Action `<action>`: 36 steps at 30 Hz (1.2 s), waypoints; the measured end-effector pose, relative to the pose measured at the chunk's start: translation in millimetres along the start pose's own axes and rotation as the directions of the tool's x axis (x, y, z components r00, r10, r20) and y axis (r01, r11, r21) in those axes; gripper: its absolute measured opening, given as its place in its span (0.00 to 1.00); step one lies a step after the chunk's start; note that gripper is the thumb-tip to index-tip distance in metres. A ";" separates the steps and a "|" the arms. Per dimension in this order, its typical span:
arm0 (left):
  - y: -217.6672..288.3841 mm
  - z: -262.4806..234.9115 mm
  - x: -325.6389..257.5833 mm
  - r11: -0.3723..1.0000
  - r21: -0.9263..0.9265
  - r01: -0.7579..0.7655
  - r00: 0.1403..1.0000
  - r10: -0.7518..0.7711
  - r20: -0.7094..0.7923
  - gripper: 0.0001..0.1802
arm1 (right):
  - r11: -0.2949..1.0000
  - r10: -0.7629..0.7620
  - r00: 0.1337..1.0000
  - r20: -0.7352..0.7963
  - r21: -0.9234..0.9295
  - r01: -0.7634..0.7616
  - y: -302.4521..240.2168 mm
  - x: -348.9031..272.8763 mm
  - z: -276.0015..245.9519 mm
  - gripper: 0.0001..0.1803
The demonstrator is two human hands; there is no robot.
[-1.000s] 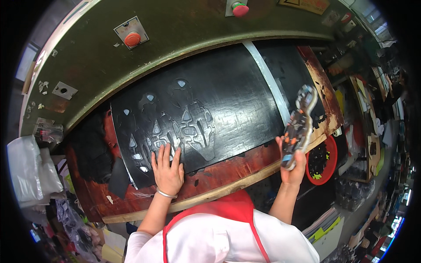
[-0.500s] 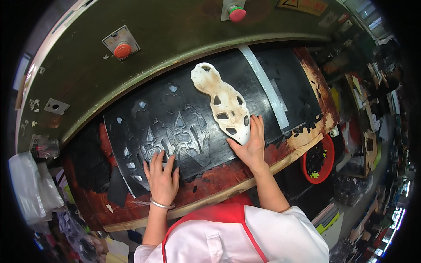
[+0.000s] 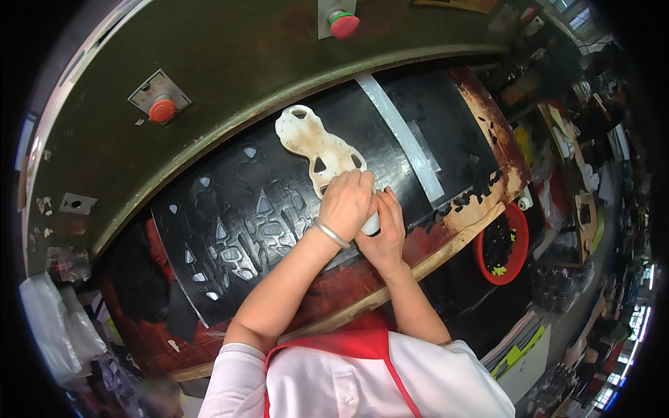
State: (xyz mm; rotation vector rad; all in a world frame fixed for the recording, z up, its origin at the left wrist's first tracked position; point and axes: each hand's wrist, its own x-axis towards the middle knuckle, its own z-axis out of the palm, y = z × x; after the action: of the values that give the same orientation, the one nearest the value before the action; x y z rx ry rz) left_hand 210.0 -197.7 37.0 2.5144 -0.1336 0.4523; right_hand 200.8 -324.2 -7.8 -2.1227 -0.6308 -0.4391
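Note:
A white, brown-stained, sole-shaped cutting die [image 3: 306, 136] with several openings lies flat on a black sheet [image 3: 380, 157]. Over its near half is my left hand [image 3: 347, 203], fingers bent down and drawn together, covering some of the openings. What those fingertips hold, if anything, is hidden. My right hand [image 3: 385, 233] grips the die's near end from the right, thumb low and fingers along the edge, touching or nearly touching the left. Left of the die, the sheet carries several cut sole outlines and holes [image 3: 263, 205].
A green machine wall [image 3: 230, 63] with a red button [image 3: 162, 110] and a pinkish-red button [image 3: 344, 25] rises behind the sheet. A pale strip [image 3: 401, 132] crosses the sheet. The worn board has a wooden front edge [image 3: 446, 249]. A red basin [image 3: 478, 251] with black scraps stands right.
My left hand has moved right, from the cut outlines onto the die's near half. My right hand stays at the die's near end. The whole view has shifted slightly.

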 end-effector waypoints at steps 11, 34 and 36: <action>-17.1 -125.6 -209.8 0.922 -0.106 0.371 0.928 -0.367 0.057 0.10 | 0.998 -0.066 0.996 0.063 -0.016 0.068 -20.6 6.9 2.2 0.36; -100.2 -97.2 -231.8 0.807 0.171 0.566 0.793 -0.476 -0.381 0.04 | 0.983 -0.172 0.976 -0.131 -0.085 0.161 -18.3 245.1 92.2 0.47; -118.9 -99.7 -220.0 0.797 0.184 0.575 0.780 -0.468 -0.415 0.04 | 0.995 -0.085 0.989 -0.123 -0.057 0.078 -28.9 257.2 108.0 0.59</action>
State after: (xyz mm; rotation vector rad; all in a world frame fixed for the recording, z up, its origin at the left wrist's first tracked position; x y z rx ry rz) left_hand -2.5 -44.2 -24.3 2.5538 0.8294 0.7099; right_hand 401.4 -149.7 81.3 -2.1047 -0.6414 -0.6356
